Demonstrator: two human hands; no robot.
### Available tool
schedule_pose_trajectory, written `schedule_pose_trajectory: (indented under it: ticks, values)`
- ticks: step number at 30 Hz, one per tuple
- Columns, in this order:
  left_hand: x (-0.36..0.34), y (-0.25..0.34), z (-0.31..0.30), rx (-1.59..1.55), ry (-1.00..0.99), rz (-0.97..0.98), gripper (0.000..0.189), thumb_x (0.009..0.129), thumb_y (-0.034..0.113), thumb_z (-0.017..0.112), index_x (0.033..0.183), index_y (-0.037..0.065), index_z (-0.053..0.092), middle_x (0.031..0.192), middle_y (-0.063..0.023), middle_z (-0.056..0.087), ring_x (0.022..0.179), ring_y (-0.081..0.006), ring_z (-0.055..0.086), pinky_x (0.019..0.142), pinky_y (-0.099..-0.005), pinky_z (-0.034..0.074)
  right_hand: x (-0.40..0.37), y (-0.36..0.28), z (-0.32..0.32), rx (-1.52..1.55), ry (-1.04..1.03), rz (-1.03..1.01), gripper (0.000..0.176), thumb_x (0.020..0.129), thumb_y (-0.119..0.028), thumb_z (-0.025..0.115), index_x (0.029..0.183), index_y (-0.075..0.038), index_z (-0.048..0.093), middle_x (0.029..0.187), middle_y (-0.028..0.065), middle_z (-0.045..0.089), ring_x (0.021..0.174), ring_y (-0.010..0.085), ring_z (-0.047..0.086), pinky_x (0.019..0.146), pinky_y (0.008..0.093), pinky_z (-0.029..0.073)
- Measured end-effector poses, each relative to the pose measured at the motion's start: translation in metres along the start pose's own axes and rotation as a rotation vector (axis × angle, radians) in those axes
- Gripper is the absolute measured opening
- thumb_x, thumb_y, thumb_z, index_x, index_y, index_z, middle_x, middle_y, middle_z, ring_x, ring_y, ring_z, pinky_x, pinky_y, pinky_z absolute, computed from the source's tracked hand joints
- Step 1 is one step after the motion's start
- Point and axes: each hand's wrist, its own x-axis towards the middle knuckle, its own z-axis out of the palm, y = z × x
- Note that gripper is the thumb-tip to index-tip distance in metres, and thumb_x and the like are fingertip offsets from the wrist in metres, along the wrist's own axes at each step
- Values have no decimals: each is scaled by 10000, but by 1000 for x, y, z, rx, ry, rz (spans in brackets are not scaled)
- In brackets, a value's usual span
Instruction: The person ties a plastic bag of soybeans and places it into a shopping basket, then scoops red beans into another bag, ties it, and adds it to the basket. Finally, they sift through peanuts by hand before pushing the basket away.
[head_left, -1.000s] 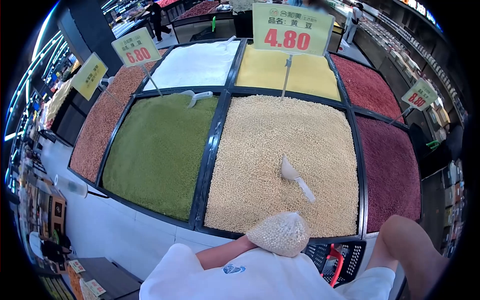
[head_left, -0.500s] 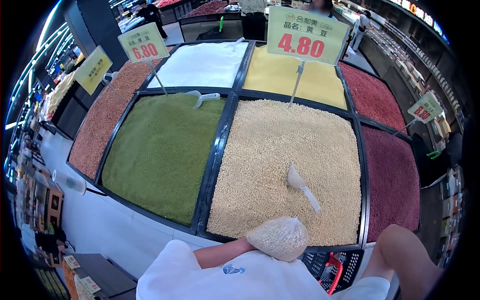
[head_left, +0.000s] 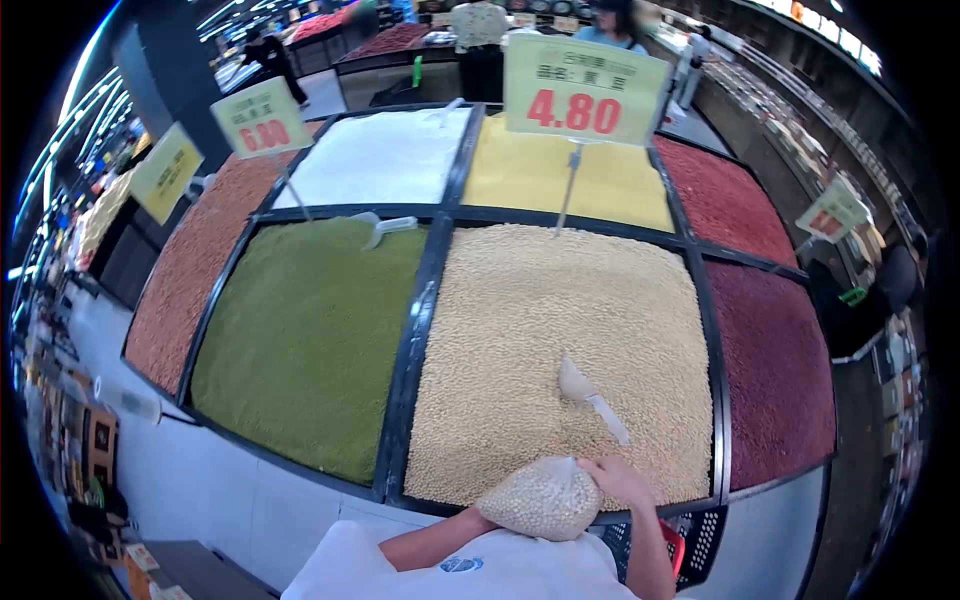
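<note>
A clear plastic bag of pale beans (head_left: 545, 500) is held in front of my white shirt, at the near edge of the pale bean bin (head_left: 560, 300). My left hand (head_left: 482, 518) supports it from the left, its fingers hidden behind the bag. At the bag's upper right corner, my right hand (head_left: 622, 482) has its fingers closed on the plastic. Above the hands, a scoop with a white handle (head_left: 608, 418) rests on the beans.
Green beans (head_left: 310, 340) fill the bin to the left, dark red ones (head_left: 770, 370) the bin to the right. White (head_left: 385, 155) and yellow (head_left: 570, 175) goods lie behind, under price signs (head_left: 585, 90). A black basket with a red handle (head_left: 700, 545) is below. People stand beyond.
My right hand has come in from the lower right and taken hold of the bag's top. The bag has shifted slightly left, and the bins appear a little lower in view.
</note>
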Motion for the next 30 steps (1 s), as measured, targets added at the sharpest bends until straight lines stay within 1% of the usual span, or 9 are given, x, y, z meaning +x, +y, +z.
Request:
schedule_pose_trajectory:
  ticks: [3,8,11,14,18,22,24,26,30]
  values:
    - [-4,8,10,128,70,-4,521,1016,255,416,1481,76,266,1457,-103,394,1312,-220,421,1112,-366,349,6,7,25,514,-22,-92,446,919,-391,579,1101,6,670,925,82,687,862,176,611,782,347,471]
    - [-1,19,42,38,100,60,510,1009,269,436,1466,83,307,1414,-93,437,1276,-207,456,1092,-355,377,40,6,32,759,-175,-107,286,920,-295,600,1007,-31,667,884,75,662,851,129,610,802,299,480]
    - [3,19,46,7,111,68,504,1005,277,448,1457,87,332,1388,-87,463,1255,-199,477,1080,-349,394,41,-6,30,1226,-93,-90,241,934,-252,570,943,-21,639,893,100,657,827,184,626,798,348,508]
    - [19,0,4,-86,106,-15,473,1004,274,452,1431,86,372,1331,-86,499,1207,-204,510,1039,-356,439,60,0,40,1582,-98,-145,238,947,-224,536,950,-1,620,870,109,640,795,238,626,780,400,523]
    - [25,3,14,-45,79,101,483,1002,291,450,1429,85,355,1331,-103,498,1192,-229,525,1029,-384,446,76,8,52,1788,-206,-325,234,954,-268,518,905,-46,575,835,85,584,838,259,604,787,416,512]
    - [3,2,5,-28,209,101,432,1002,272,451,1382,68,432,1270,-111,553,1129,-235,573,1003,-393,474,76,3,47,1946,-251,-199,253,948,-322,528,885,-80,562,819,64,571,810,245,589,771,407,495]
    - [7,9,0,-58,220,76,430,1002,275,448,1379,69,434,1270,-112,555,1129,-236,574,1002,-395,476,73,-8,42,1855,-144,-133,255,947,-330,534,879,-86,560,761,46,556,766,238,580,757,392,486]
    - [12,14,-1,-78,222,54,428,1003,277,446,1377,69,437,1270,-112,556,1128,-238,575,1000,-397,477,83,-6,50,1819,-207,-277,275,949,-348,533,865,-87,560,717,39,548,744,232,577,717,380,479]
    - [13,14,0,-108,224,22,425,1003,282,440,1371,70,442,1270,-112,558,1127,-240,577,998,-401,479,83,-7,56,1920,-315,-358,235,933,-308,582,845,-92,553,715,42,559,719,221,577,677,356,471]
